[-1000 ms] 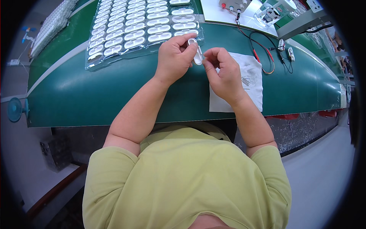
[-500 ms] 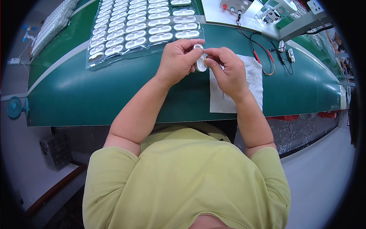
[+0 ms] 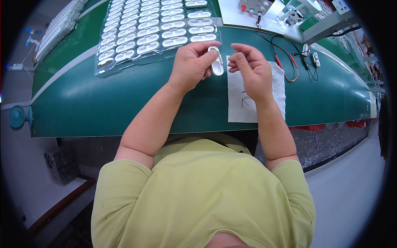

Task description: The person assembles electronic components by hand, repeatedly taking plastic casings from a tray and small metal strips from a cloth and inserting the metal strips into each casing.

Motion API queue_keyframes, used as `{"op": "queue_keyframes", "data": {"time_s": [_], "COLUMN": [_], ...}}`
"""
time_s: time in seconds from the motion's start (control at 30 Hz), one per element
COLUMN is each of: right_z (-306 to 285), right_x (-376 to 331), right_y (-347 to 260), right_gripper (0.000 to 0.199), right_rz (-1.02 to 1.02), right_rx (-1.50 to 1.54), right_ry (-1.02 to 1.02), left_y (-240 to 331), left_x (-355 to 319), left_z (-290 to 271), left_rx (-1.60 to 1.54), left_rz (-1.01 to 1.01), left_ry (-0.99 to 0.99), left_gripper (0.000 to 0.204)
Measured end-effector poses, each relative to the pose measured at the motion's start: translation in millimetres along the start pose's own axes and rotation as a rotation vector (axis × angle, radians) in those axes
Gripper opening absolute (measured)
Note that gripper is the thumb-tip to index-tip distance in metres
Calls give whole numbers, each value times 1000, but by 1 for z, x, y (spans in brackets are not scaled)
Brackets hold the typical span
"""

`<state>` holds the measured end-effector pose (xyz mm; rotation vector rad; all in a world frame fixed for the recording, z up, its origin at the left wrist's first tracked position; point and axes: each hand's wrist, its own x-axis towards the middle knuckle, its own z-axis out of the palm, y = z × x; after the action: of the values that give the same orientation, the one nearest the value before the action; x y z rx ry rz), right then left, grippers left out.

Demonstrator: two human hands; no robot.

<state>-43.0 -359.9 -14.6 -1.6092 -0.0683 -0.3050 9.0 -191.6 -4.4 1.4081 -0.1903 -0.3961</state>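
My left hand (image 3: 188,66) pinches a small white oval case shell (image 3: 218,66) with a hollow inside, its thumb lying over the upper end. The shell is tilted, held above the green table. To its right my right hand (image 3: 255,73) is raised apart from it, index finger stretched and thumb separated, the other fingers loosely curled. Nothing can be made out in that hand. Beneath it lies a white cloth (image 3: 239,112) with several thin dark pin-like pieces (image 3: 247,100) on it.
A clear plastic tray (image 3: 111,71) with rows of similar white shells stands at the back left. A bench power box (image 3: 257,5), red and black test leads (image 3: 294,68) and small white devices (image 3: 316,60) occupy the back right. A metal arm (image 3: 331,29) reaches in there.
My right hand has drawn away from the shell to the right, its fingers parting. The shell has turned slightly in my left hand, showing more of its hollow. More pins show on the cloth.
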Motion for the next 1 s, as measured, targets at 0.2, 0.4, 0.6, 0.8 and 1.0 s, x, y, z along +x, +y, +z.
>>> {"op": "queue_keyframes", "data": {"time_s": [0.2,0.4,0.6,0.8,1.0], "right_z": [-10,-11,-12,-13,-18], "right_x": [7,10,9,6,12], "right_y": [1,0,0,-4,-2], "right_gripper": [15,15,14,14,13], "right_rz": [141,134,110,94,75], "right_rx": [238,189,123,103,148], "right_ry": [174,179,183,199,243], "left_y": [4,33,29,32,36], "left_x": [15,102,166,190,210], "left_z": [-10,-45,-57,-53,-61], "left_rx": [-92,-173,550,1038,1383], "left_rz": [51,159,-65,14,51], "left_ry": [164,408,425,428,317], "left_gripper": [21,14,13,16,27]}}
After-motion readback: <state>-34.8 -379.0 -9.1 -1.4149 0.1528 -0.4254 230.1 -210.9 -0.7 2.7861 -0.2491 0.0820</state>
